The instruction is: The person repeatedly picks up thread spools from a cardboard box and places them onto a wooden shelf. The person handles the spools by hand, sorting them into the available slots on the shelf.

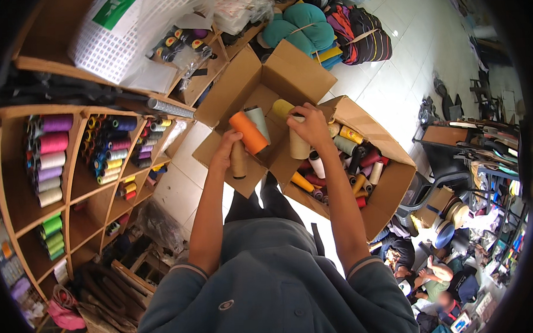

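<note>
Thread cones held over two open cardboard boxes

The left hand (pixel 226 149) grips a tan cardboard thread cone (pixel 238 160), an orange spool (pixel 249 132) beside it; the right hand (pixel 309 125) clasps a beige cone (pixel 298 145). They look light, stiff, best gripped mid-body. The brown carton (pixel 385 197) right of it holds mixed spools.

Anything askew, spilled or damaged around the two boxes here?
No damage or spill. The thread cones in the right cardboard box lie jumbled at all angles, unlike the neat rows on the wooden shelf.
</note>
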